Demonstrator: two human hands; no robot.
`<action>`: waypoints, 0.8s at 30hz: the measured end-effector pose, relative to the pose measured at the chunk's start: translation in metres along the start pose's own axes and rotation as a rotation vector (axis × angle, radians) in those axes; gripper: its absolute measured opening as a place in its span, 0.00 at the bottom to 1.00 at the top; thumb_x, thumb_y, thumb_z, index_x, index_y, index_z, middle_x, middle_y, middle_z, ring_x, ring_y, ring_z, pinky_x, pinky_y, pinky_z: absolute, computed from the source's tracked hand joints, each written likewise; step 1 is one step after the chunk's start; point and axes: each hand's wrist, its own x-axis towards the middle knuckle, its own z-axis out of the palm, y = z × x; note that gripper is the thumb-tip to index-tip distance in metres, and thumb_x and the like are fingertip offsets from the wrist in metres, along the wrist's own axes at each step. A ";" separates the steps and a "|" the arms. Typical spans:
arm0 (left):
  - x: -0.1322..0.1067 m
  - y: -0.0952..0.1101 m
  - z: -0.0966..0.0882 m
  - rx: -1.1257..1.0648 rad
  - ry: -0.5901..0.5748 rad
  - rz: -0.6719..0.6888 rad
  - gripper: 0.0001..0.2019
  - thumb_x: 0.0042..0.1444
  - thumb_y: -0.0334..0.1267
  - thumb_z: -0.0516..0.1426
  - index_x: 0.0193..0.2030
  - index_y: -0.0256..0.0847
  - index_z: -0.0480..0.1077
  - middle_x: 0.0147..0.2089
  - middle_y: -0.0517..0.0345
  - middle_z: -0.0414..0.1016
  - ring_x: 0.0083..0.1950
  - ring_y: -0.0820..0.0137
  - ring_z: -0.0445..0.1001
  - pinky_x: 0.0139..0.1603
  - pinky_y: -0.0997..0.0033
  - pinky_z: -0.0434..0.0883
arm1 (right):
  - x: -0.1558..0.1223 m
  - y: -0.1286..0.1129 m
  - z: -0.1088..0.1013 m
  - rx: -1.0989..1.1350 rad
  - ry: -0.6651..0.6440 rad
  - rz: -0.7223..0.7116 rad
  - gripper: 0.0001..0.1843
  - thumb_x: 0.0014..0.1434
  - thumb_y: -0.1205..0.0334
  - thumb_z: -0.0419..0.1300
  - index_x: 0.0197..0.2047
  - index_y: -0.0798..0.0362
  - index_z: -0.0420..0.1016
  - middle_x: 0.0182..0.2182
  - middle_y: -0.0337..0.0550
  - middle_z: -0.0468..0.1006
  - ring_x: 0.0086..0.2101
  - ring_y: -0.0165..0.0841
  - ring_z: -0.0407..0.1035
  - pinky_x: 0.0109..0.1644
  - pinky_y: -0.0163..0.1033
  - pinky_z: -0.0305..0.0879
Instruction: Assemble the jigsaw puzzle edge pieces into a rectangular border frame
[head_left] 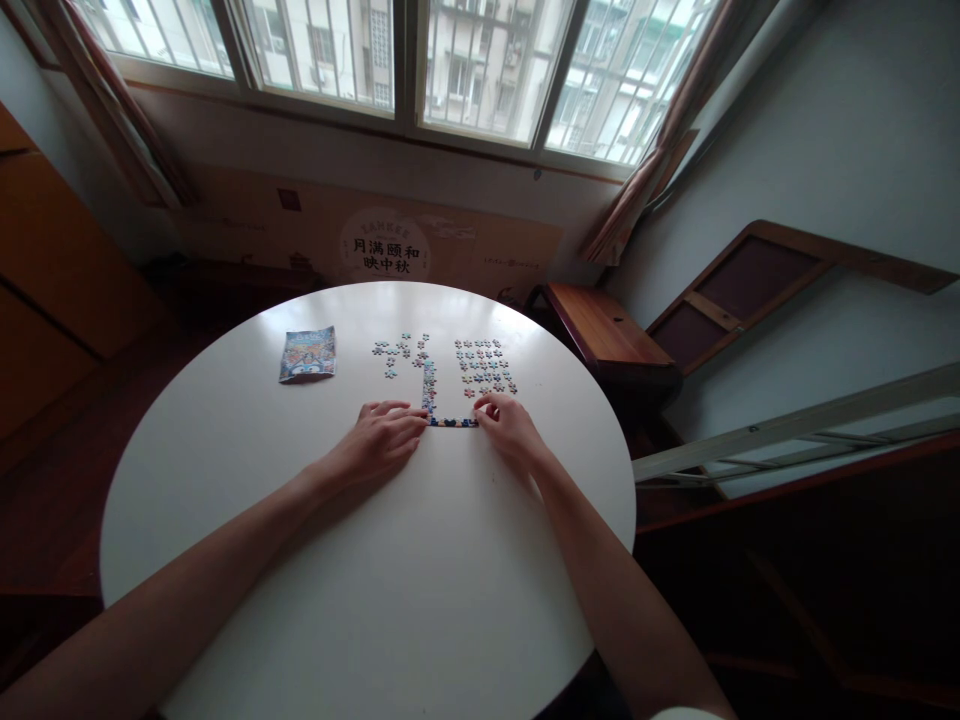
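Laying the left hand (379, 440) palm-down on the round white table (375, 600), fingers flat and gripping nothing, tips touching the left corner of the joined puzzle strip (452, 422) near the table's middle. Bunching the right hand (510, 425) fingertips at the strip's right end; impossible to tell whether pinching a piece. Leaving loose pieces (486, 365) in rows just beyond, scattered pieces (396, 352) beside them, a picture sheet (307, 354) farther left.

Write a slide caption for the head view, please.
Left hand and right hand touch a joined puzzle edge on a round white table, loose pieces beyond.
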 end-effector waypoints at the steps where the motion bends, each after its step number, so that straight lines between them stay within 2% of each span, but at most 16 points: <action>1: 0.000 0.000 0.000 -0.002 0.008 0.001 0.15 0.62 0.42 0.52 0.54 0.50 0.71 0.59 0.58 0.73 0.61 0.60 0.65 0.61 0.55 0.57 | 0.000 0.000 0.000 0.000 -0.002 -0.001 0.08 0.57 0.61 0.57 0.36 0.51 0.77 0.26 0.37 0.73 0.29 0.29 0.65 0.33 0.32 0.55; 10: 0.001 0.005 -0.002 -0.034 0.065 0.048 0.12 0.62 0.40 0.52 0.48 0.49 0.74 0.50 0.58 0.78 0.54 0.65 0.71 0.59 0.59 0.59 | -0.001 -0.004 -0.003 -0.013 -0.013 0.017 0.08 0.56 0.62 0.56 0.37 0.51 0.77 0.27 0.38 0.73 0.30 0.29 0.65 0.33 0.32 0.55; 13: 0.000 0.005 -0.003 -0.005 0.057 0.065 0.13 0.63 0.41 0.51 0.50 0.49 0.72 0.55 0.58 0.75 0.58 0.64 0.68 0.60 0.60 0.58 | -0.001 -0.004 -0.002 -0.012 -0.017 0.017 0.09 0.57 0.62 0.56 0.38 0.51 0.77 0.27 0.38 0.73 0.30 0.29 0.65 0.33 0.32 0.55; 18: 0.000 0.004 -0.003 0.075 -0.025 0.014 0.21 0.65 0.48 0.48 0.63 0.50 0.62 0.68 0.57 0.61 0.69 0.59 0.55 0.64 0.55 0.50 | -0.001 -0.004 -0.003 -0.004 -0.024 0.017 0.09 0.57 0.62 0.56 0.38 0.52 0.77 0.27 0.38 0.73 0.29 0.29 0.65 0.33 0.33 0.56; 21: 0.000 0.004 -0.002 0.081 -0.088 0.009 0.23 0.66 0.51 0.46 0.65 0.51 0.60 0.69 0.58 0.59 0.70 0.57 0.53 0.65 0.53 0.47 | -0.001 -0.004 -0.003 -0.002 -0.020 0.017 0.09 0.57 0.61 0.56 0.38 0.52 0.77 0.27 0.38 0.73 0.29 0.29 0.65 0.33 0.33 0.56; 24: 0.001 0.004 -0.003 0.069 -0.097 0.003 0.21 0.66 0.51 0.45 0.63 0.53 0.63 0.67 0.59 0.62 0.69 0.58 0.56 0.65 0.52 0.46 | -0.001 -0.003 -0.002 -0.002 -0.015 0.012 0.09 0.57 0.61 0.56 0.38 0.51 0.77 0.27 0.38 0.73 0.29 0.29 0.65 0.33 0.33 0.55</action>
